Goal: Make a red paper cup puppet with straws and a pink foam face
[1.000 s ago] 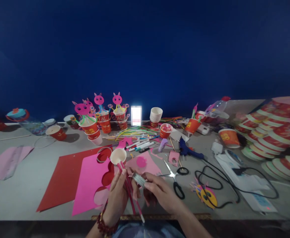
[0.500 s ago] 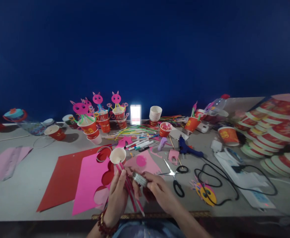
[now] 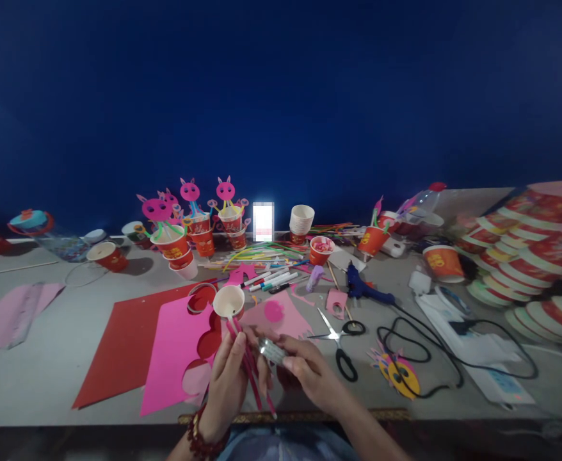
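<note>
Pinched in my left hand (image 3: 230, 358) are several dark pink pipe cleaners (image 3: 251, 368), their lower ends hanging toward the table edge. My right hand (image 3: 307, 371) is closed around a shiny, clear roll of tape (image 3: 272, 351), close beside the pipe cleaners. Just beyond my left fingers is a paper cup (image 3: 229, 302) with its white inside facing me; the pipe cleaners' upper ends overlap its rim. A bright pink sheet with round cut-outs (image 3: 166, 358) lies left of my left hand, over a red sheet (image 3: 112, 352). Open scissors (image 3: 338, 336) rest to the right.
Cups with pink animal figures (image 3: 203, 243) stand at the back. Markers (image 3: 274, 280), a cup stack (image 3: 301, 221), and a blue glue gun (image 3: 365, 287) with a looping black cord lie further in. At right are a power strip (image 3: 495, 378) and stacked red cups (image 3: 521, 256).
The roll in my right hand has turned slightly and its flat side shows differently. The pipe cleaners' lower ends have shifted a little left. Both hands stay in nearly the same place.
</note>
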Tool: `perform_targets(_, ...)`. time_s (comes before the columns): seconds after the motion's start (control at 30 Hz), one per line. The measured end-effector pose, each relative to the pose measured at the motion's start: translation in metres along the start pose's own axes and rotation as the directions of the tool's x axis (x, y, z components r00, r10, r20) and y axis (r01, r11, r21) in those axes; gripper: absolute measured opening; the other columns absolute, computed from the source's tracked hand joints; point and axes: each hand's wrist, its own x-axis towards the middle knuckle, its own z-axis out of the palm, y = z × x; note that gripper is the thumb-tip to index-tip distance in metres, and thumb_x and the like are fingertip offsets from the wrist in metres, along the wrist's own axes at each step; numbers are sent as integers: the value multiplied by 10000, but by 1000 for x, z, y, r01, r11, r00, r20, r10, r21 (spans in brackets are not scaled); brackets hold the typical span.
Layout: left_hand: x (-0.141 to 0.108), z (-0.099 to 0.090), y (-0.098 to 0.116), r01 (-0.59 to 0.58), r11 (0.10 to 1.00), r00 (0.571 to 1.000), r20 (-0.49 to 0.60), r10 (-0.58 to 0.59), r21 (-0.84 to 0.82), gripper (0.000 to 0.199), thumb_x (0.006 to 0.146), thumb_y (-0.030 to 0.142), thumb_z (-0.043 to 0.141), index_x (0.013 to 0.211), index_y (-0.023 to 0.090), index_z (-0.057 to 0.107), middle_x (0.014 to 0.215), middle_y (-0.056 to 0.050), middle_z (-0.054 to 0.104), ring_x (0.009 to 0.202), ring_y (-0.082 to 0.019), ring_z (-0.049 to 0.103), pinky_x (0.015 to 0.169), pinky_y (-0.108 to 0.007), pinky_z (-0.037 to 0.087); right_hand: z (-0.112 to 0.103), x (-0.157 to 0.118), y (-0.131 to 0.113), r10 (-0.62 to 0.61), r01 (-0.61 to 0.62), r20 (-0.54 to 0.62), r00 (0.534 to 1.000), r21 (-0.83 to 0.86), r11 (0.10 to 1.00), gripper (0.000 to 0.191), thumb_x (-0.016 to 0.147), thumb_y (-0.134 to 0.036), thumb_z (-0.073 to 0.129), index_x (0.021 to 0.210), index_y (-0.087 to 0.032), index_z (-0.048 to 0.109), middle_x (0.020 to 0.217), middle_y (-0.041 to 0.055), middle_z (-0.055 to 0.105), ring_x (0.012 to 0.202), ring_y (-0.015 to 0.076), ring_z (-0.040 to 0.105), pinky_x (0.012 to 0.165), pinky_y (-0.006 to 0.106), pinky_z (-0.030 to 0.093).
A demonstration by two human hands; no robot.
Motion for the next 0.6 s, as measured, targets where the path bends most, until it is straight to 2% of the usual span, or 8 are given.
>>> perform_targets(0.13, 3, 8, 11, 31, 999, 999, 27, -30, -17, 257, 961, 426, 548, 851, 199, 596, 374, 68, 568, 263, -111, 494, 348, -203, 441, 0, 0, 1, 23, -28, 57, 998, 87, 996, 185, 791, -274, 455, 763, -187, 616, 582, -20, 563, 474, 118, 476, 474, 224, 388)
perform_targets(0.3, 5, 8, 16, 54, 998, 998, 44, -52, -35, 227, 945, 409, 582, 857, 201, 606, 387, 76, 565, 280, -109, 517, 366, -202, 449, 5, 2, 1, 41, -52, 72, 997, 162, 985, 181, 805, -315, 480, 785, -181, 600, 578, -22, 570, 436, 104, 481, 411, 198, 353)
perform_targets(0.53, 3, 7, 6, 22, 999, 1000, 22, -21, -36, 210, 959, 398, 551, 872, 220, 621, 424, 59, 608, 326, -112, 531, 389, -208, 459, 11, 5, 3, 100, -100, 11, 995, 169, 981, 255, 851, -406, 529, 806, -176, 629, 541, -36, 567, 388, 88, 469, 369, 176, 328)
perform_targets(0.6, 1, 2, 0, 6, 1000, 1000, -20, -6, -7, 216, 952, 413, 561, 895, 216, 627, 437, 57, 615, 336, -122, 542, 375, -214, 450, 12, 6, 2, 91, -89, -4, 996, 178, 980, 291, 870, -446, 540, 795, -176, 620, 543, -33, 575, 387, 87, 467, 372, 177, 334)
